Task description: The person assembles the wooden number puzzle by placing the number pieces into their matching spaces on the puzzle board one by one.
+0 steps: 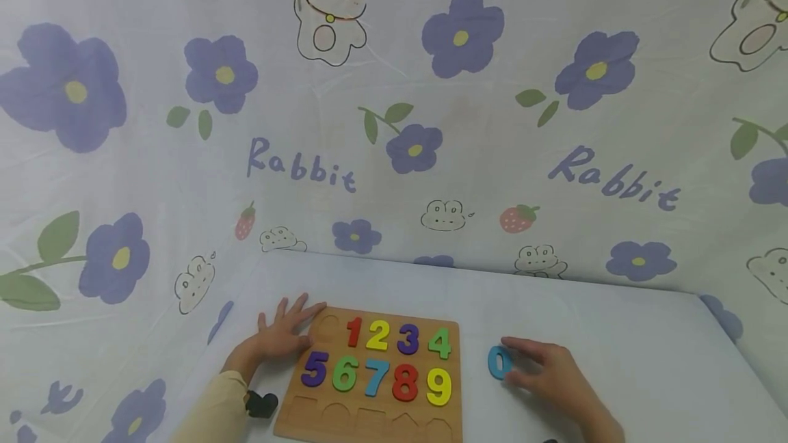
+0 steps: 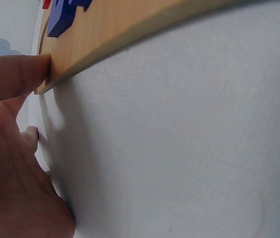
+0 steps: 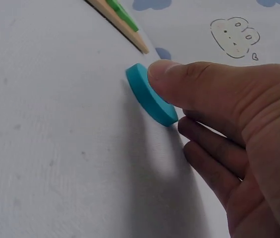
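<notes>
A wooden number board (image 1: 332, 344) lies on the white table with coloured digits 1 to 9 seated in it. At its far left corner my left hand (image 1: 284, 335) rests with fingers spread, thumb tip on the board's surface in the left wrist view. To the right of the board, my right hand (image 1: 550, 376) pinches a blue number 0 (image 1: 492, 364) between thumb and fingers. In the right wrist view the blue 0 (image 3: 152, 99) is tilted, close over the table, with the thumb on its near face and part of it hidden.
The top left recess (image 1: 330, 323) of the board shows bare wood. Along its near edge runs a row of shaped recesses (image 1: 371, 419). Behind the white table (image 1: 554, 306) hangs a cloth (image 1: 492, 156) printed with flowers and rabbits.
</notes>
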`<state>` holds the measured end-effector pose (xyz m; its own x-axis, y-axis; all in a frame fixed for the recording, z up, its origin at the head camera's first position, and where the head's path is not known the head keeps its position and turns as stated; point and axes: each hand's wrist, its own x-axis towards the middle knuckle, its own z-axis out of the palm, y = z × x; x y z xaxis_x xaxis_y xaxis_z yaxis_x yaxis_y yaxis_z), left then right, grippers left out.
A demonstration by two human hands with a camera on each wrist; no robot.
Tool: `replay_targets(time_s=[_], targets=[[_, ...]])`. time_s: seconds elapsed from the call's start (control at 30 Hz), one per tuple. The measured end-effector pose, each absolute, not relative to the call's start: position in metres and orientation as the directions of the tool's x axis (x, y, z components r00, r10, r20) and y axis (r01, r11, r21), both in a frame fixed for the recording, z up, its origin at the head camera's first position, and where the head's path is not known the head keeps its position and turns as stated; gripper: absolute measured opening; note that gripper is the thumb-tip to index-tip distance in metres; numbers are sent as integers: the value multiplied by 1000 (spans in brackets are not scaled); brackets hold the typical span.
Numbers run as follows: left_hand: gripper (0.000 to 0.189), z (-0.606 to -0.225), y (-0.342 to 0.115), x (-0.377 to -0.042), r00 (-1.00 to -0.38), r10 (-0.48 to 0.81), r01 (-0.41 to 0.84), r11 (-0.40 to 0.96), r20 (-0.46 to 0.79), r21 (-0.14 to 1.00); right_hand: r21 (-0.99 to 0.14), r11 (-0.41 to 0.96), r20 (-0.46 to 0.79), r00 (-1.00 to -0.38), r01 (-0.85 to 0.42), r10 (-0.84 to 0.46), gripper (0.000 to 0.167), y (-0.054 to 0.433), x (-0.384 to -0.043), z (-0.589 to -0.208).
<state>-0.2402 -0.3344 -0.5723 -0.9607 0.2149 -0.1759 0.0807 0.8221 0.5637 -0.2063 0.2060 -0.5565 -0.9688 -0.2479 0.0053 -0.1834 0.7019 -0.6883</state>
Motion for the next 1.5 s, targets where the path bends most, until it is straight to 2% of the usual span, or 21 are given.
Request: replay_targets(time_s=[0.57,0.9,1.1,1.23,1.5], targets=[[75,-580,-337,-245,-963,199,72,838,-181,541,-618,744,92,-963,-256,-255,55,198,-207,-566],[77,-572,-337,-242,-955,213,62,824,-207,563,-640,743,57,-976,-196,-208,55,197,-205,-560],[76,-571,-334,-241,-958,201,54,827,-205,559,-665,711,122,-972,-231,-202,55,199,-202,-548],[76,-566,-333,-238,-958,206,56,817,-200,574,-641,719,167,-962,-271,-214,55,192,-200,-533],[76,-556,-327,-233,-957,202,48,820,-209,571,-642,716,176,-961,-276,-213,55,161,-203,-504]])
